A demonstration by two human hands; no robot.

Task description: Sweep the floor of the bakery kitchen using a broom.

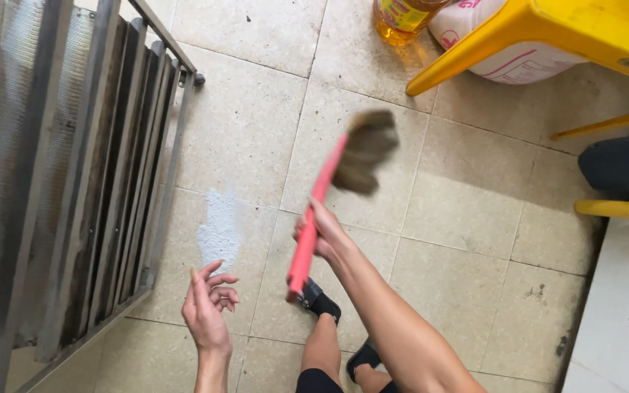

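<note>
My right hand (pixel 320 234) grips the red handle of a scrubbing brush (pixel 343 171). Its brown bristle head points up and away, blurred, above the tiled floor (pixel 467 218). My left hand (pixel 207 304) hangs free lower left, palm turned up and fingers curled loosely, holding nothing. It hovers just below a patch of white foam (pixel 220 229) on the tiles. My leg and a black sandal (pixel 319 298) show under the brush handle.
A metal rack with slatted bars (pixel 67 182) leans along the left side. A yellow plastic stool (pixel 547 36) stands top right, with a bottle of yellow liquid (pixel 402 18) and a white sack (pixel 504 58) behind it. A white ledge (pixel 620 320) runs down the right.
</note>
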